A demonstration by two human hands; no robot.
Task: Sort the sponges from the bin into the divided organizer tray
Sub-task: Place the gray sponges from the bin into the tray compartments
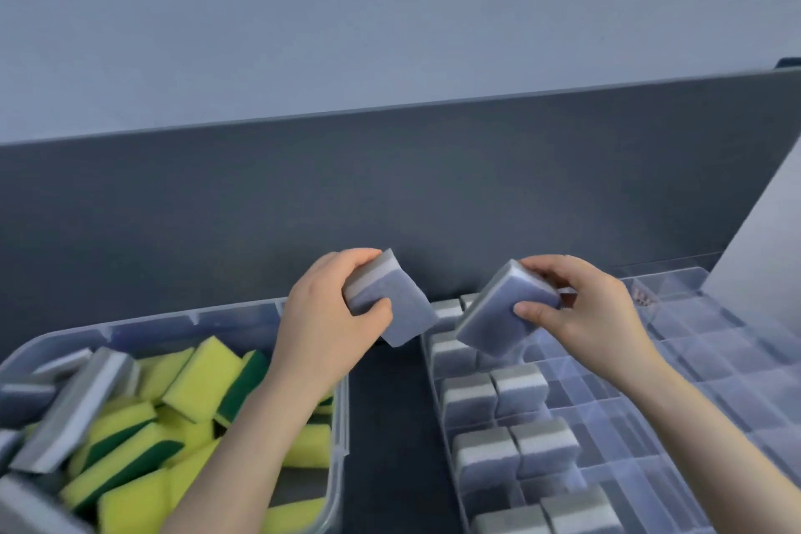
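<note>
My left hand grips one grey sponge above the gap between bin and organizer tray; its long axis runs from 11 to 5 o'clock, low corner down. My right hand pinches a second grey sponge over the tray's far-left cells, tilted from 1 to 7 o'clock. I judge the task roughly a third done; sorted grey sponges fill two left columns at 5 o'clock; many yellow-green sponges and several grey ones remain in the bin at 8 o'clock.

Dim, bluish, even light; soft blur throughout.
</note>
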